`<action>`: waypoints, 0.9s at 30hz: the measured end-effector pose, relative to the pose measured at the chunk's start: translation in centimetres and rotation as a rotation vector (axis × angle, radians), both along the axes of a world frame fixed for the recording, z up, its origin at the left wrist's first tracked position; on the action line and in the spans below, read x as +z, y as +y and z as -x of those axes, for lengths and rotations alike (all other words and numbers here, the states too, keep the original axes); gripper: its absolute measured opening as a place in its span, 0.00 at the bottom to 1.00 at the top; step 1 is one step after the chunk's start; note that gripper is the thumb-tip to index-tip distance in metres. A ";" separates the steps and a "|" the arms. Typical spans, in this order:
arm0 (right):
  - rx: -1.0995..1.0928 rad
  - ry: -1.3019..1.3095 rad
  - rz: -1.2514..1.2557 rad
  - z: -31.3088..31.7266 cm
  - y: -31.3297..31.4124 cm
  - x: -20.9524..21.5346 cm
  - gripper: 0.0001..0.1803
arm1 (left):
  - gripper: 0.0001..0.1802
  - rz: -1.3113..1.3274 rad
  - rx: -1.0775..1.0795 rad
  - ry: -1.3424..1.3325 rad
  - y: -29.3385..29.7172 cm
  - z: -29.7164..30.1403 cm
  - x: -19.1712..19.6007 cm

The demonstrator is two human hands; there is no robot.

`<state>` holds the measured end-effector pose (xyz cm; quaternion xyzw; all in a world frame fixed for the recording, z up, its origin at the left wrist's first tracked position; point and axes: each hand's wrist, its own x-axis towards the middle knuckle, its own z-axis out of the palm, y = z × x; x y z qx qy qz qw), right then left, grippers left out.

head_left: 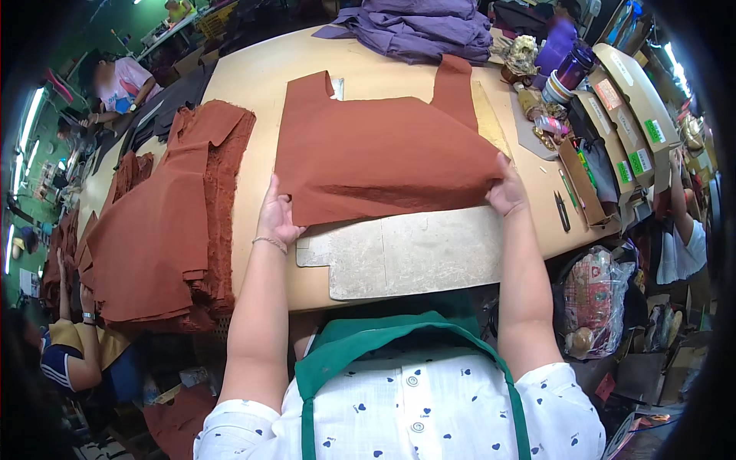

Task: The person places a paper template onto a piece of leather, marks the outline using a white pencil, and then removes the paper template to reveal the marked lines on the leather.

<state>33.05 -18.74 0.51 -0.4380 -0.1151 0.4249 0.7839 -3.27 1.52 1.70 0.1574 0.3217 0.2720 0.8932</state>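
Below me, left hand [276, 215] and right hand [506, 190] both pinching the rust-brown fabric piece [376, 149] — corners gripped, over the grey cardboard template [406, 257], tan table [253, 92].

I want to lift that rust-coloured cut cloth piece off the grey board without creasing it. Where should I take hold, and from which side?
Probably at the two near corners of the cloth piece, from the person's side of the table. It lies flat with its straight wide edge nearest, over the grey board; the narrow straps point away. The left hand and right hand already pinch those corners.
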 end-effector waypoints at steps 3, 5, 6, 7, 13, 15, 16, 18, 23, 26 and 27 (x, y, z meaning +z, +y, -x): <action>-0.020 -0.136 0.083 1.8 0.4 -1.6 0.28 | 0.19 -0.205 -0.019 0.318 0.1 -0.5 -1.2; -0.103 -0.361 0.209 2.6 0.4 -1.8 0.33 | 0.21 -0.406 -0.058 0.538 -0.4 -1.0 -1.3; -0.111 -0.355 0.212 2.5 -0.2 -1.5 0.33 | 0.21 -0.407 -0.068 0.542 -0.8 -0.6 -1.4; -0.014 -0.353 0.360 2.6 -0.8 -1.1 0.33 | 0.18 -0.460 -0.123 0.628 -1.5 0.1 -0.9; -0.051 -0.796 0.340 4.4 -6.0 -2.5 0.39 | 0.15 -0.489 -0.278 0.617 -4.2 6.3 -2.5; -0.290 -1.003 0.831 7.2 -6.0 2.5 0.41 | 0.16 -0.359 -0.289 0.794 -4.5 6.2 0.2; -0.286 -0.998 0.821 7.2 -5.7 2.9 0.41 | 0.16 -0.363 -0.281 0.803 -3.3 6.8 0.4; -0.498 -1.623 0.972 7.0 -4.8 3.4 0.38 | 0.18 -0.669 -0.159 1.088 0.5 7.8 0.6; -0.106 -1.723 0.715 10.2 0.8 1.5 0.35 | 0.24 -1.012 0.049 1.233 9.6 3.2 0.8; 0.149 -1.658 0.719 13.0 1.8 -1.2 0.38 | 0.24 -1.210 0.050 1.239 14.5 -1.1 -0.7; 0.185 -1.713 0.715 14.1 2.2 -0.8 0.38 | 0.26 -1.197 0.032 1.272 16.8 -0.8 -1.0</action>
